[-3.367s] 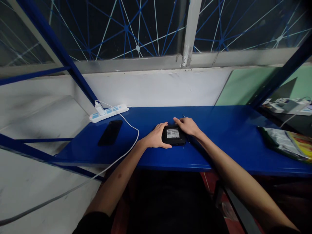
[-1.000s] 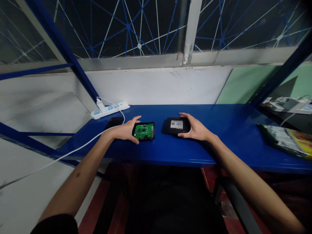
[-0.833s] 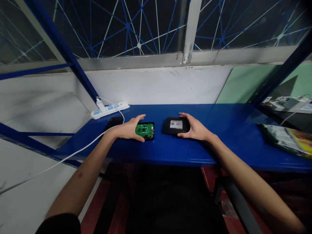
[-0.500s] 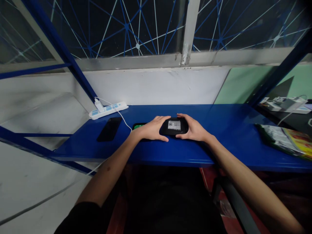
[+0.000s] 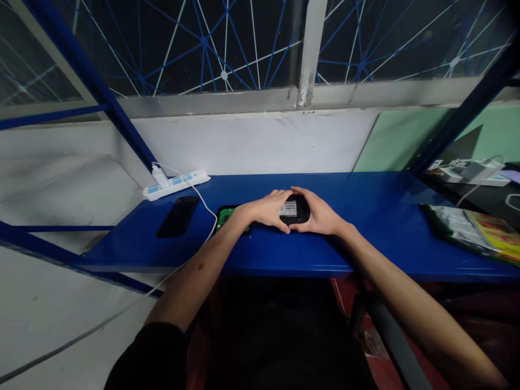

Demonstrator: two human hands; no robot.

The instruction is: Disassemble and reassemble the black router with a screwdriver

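A black plastic cover [image 5: 299, 215] with a white printed label lies between my two hands on the blue table. My left hand [image 5: 271, 210] curves round its left side and hides part of the label. My right hand [image 5: 319, 212] wraps the right side, thumb at the near edge and fingers at the far edge. The fingertips of both hands almost meet. Just left of the cover is a green circuit board [image 5: 226, 217] in a black housing, partly hidden behind my left wrist and forearm. A white cable runs past the housing's left side.
A black phone [image 5: 177, 216] lies on the left of the blue table [image 5: 377, 233]. Behind it sits a white power strip [image 5: 175, 184] with a plug and cable. At the right rests a shiny coloured packet [image 5: 475, 230]. Blue frame posts rise at both sides.
My left hand has slid right over the cover, so less of the label shows. More of the circuit board is uncovered. The right hand still grips the cover, and the view has shifted slightly.
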